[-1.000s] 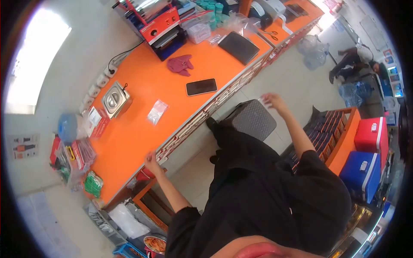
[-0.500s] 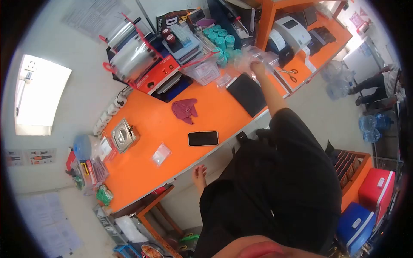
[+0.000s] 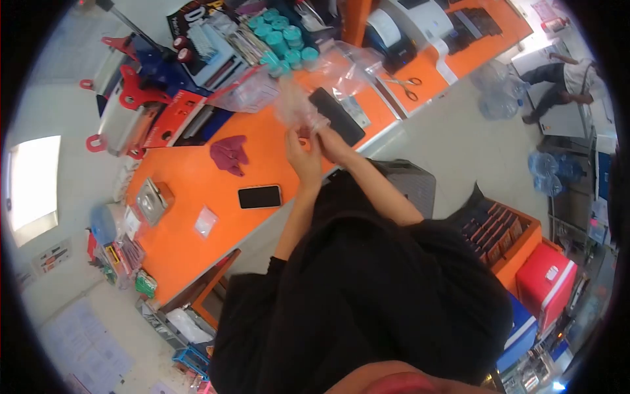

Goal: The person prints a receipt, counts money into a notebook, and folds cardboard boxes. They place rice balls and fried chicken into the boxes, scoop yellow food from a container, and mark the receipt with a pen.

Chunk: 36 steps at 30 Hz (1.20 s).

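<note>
A clear plastic bag (image 3: 293, 108), blurred by motion, stands up from both my hands above the orange table (image 3: 190, 256). My left hand (image 3: 303, 157) is closed on its lower edge. My right hand (image 3: 333, 144) grips the same edge from the right, close beside the left. Beyond the right hand lies a flat black case or tablet (image 3: 338, 118). Nearer the table's front edge lies a black-screened phone (image 3: 259, 197), with a crumpled maroon cloth (image 3: 228, 155) farther back. A small clear packet (image 3: 205, 222) rests to the left of the phone.
Scissors (image 3: 405, 87) and more clear plastic bags (image 3: 341, 69) lie at the right. Teal rolls (image 3: 282, 39), a red sealing machine (image 3: 172, 121) and a label printer (image 3: 394, 36) line the back. A metal container (image 3: 154, 200) stands left. A person (image 3: 564, 82) is at far right.
My right hand has come back from the pile of plastic with a clear bag. My left hand has risen from beside the table edge to meet it. The view has shifted rightward.
</note>
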Available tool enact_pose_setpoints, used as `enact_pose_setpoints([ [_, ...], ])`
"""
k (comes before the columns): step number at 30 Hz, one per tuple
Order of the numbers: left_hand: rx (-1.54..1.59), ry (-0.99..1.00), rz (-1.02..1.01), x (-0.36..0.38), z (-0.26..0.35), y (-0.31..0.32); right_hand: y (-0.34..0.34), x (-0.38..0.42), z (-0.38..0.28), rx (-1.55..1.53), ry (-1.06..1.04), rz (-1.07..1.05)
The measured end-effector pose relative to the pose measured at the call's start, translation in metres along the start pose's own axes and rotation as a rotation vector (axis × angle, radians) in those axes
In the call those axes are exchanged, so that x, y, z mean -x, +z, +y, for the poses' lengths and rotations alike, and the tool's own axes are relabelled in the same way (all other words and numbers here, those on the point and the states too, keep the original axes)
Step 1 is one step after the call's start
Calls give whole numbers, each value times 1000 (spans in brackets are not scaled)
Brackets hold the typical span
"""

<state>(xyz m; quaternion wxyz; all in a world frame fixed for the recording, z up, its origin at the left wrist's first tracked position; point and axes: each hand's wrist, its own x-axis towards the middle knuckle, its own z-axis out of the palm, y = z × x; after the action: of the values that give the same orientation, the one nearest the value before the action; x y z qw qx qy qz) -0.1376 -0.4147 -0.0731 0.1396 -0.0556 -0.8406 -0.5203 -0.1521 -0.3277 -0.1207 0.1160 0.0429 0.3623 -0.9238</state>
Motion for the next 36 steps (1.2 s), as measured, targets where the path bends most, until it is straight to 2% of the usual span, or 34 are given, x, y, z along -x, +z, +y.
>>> enact_pose_setpoints([
  [1, 53, -73, -24, 1, -6, 1, -5, 16, 7, 3, 10, 11],
  [3, 61, -101, 96, -2, -25, -5, -13, 37, 15, 380, 89, 40],
  [5, 26, -164, 115, -13, -62, -25, -12, 61, -20, 317, 148, -24],
  [6, -52, -85, 155, -20, -87, -40, -14, 73, -36, 249, 197, -91],
  [7, -132, -5, 197, -27, -110, -55, -23, 77, -44, 254, 165, 95],
  [9, -93, -168, 243, -45, -134, -86, -75, 75, -25, 432, 46, 557],
  [11, -38, -156, 261, -60, -148, -105, -137, 60, 1, 925, 140, 993],
  [12, 20, -145, 269, -68, -155, -112, -152, 51, 4, 930, 131, 981],
  [13, 22, -141, 283, -75, -177, -112, -161, 41, 6, 1101, 137, 961],
  [15, -655, 180, 56, -76, -229, -109, -145, 30, 2, 1395, 172, 951],
  [17, -432, -5, 75, -38, -137, -93, -147, 17, 3, 1404, 202, 966],
  [19, -430, 145, -105, -14, -120, -65, -184, -11, 13, 1459, 252, 1042],
  [22, -288, 186, -536, 18, -92, -11, -149, -5, -2, 1489, 251, 1128],
  [23, -259, 177, -654, 22, -77, 2, -172, -8, 8, 1564, 149, 1122],
  [24, -249, 181, -653, 18, -65, 12, -195, -10, 14, 1571, 145, 1129],
  [26, -446, 262, -886, 6, -49, 31, -230, -6, 15, 1607, 95, 882],
  [27, -426, 259, -889, 0, -55, 45, -235, -2, 10, 1623, 104, 890],
  [29, -738, 584, -885, -17, -72, 75, -238, 10, 10, 1639, 233, 780],
  [30, -841, 657, -1011, -33, -65, 77, -236, 18, 10, 1650, 253, 780],
  [32, -886, 777, -1089, -52, -67, 88, -220, 29, 4, 1283, 144, 797],
  [33, -883, 777, -1098, -60, -75, 96, -217, 34, 2, 1133, 94, 784],
  [34, -822, 827, -1099, -65, -82, 104, -213, 41, 1, 1125, 101, 790],
  [36, -765, 883, -1113, -67, -88, 105, -204, 53, -5, 794, 51, 887],
])
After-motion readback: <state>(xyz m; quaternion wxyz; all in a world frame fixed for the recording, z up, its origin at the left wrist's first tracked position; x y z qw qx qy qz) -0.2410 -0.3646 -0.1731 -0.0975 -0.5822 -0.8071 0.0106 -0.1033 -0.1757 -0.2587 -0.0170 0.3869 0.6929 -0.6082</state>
